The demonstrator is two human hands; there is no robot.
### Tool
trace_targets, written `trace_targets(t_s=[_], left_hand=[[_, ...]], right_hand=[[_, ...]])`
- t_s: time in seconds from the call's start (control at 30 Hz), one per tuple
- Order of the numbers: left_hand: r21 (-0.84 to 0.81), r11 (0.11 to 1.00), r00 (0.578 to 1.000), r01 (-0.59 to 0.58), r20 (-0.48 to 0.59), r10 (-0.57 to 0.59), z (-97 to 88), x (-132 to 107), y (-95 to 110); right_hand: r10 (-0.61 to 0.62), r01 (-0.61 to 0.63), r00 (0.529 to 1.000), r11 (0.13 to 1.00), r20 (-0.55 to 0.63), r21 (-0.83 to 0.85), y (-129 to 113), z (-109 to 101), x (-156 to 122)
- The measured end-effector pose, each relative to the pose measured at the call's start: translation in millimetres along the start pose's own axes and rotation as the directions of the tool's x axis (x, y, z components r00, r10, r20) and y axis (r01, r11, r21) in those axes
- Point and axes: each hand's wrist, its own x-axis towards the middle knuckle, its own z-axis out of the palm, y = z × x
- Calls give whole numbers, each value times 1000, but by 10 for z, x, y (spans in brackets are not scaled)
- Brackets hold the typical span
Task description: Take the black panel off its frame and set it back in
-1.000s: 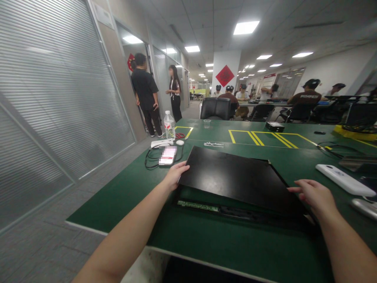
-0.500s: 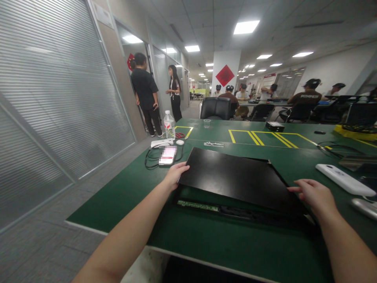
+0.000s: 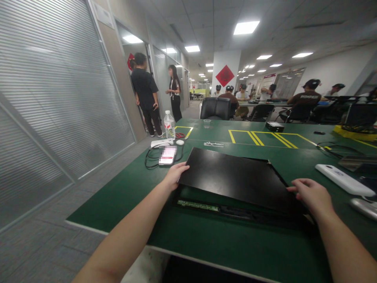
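A: State the position of the black panel (image 3: 229, 177).
B: Above the counter (image 3: 118, 196), inboard of its near edge and well to the right of its near-left corner. A dark strip with a green circuit board (image 3: 197, 205) lies along the panel's near side, parallel to the counter's near edge.

A: State the grip on each side.
B: Left hand (image 3: 176, 175): closed on the panel's left edge, thumb on the upper face. Right hand (image 3: 312, 194): fingers curled and nearly together at the panel's right edge; whether they clamp it cannot be determined.

A: Note changes from one second earlier.
B: The panel's far-left corner sits slightly lower, and the sheen on its face has shifted. The right hand has moved slightly leftward. The left hand is unchanged.

A: List the surrounding items.
B: Phone (image 3: 167, 155) and water bottle (image 3: 169, 126): near the counter's left edge. Clear cup (image 3: 207, 123) and black box (image 3: 275, 126): toward its far edge. White device (image 3: 341, 179): right of the panel, set back from the near edge.
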Motion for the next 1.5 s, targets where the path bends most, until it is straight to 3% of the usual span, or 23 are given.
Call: trace_targets(t_s=[0.1, 0.23, 1.5], left_hand=[[-14, 1000, 1000, -14, -11, 14, -6, 11, -7], [-32, 999, 1000, -31, -6, 30, -13, 25, -23], [-25, 999, 998, -33, -48, 32, -17, 37, -50]], right_hand=[[57, -58, 998, 998, 25, 25, -84, -29, -69], [37, -36, 999, 999, 29, -7, -158, -60, -121], [31, -27, 999, 995, 43, -95, -214, -53, -137]])
